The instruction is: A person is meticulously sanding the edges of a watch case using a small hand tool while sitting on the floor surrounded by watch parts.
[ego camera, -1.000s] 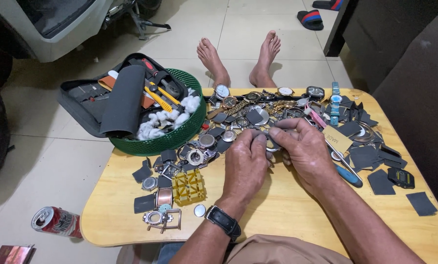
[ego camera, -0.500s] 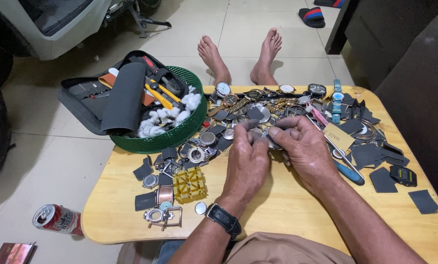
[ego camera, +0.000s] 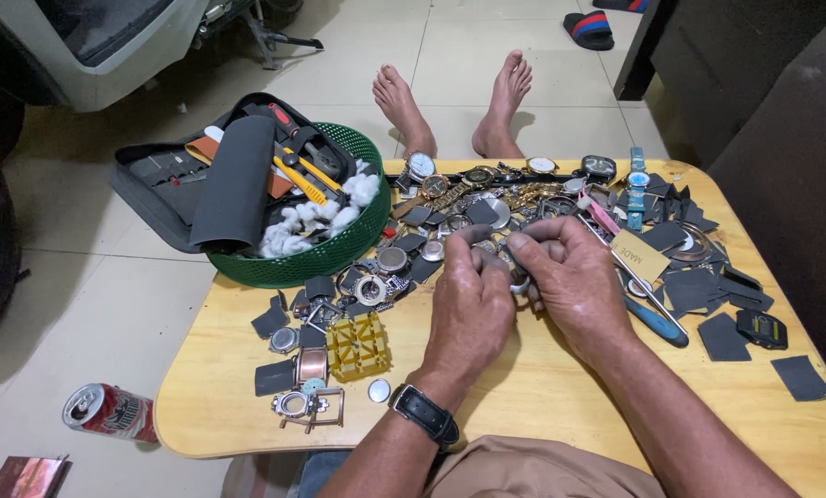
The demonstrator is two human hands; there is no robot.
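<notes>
My left hand and my right hand meet over the middle of a low yellow wooden table. Their fingertips pinch a small silvery watch part between them; most of it is hidden by the fingers. A black wristwatch sits on my left wrist. Just beyond my hands lies a heap of watches, metal bands and watch cases. A blue-handled tool lies beside my right hand.
A green basket with a black roll, cotton and yellow-handled tools stands at the table's left back corner. A yellow plastic block and loose cases lie left of my hands, dark square pieces at the right. A red can lies on the floor. Bare feet show beyond the table.
My hands stay together over the same spot; the fingers have shifted slightly around the small part. Nothing else has moved.
</notes>
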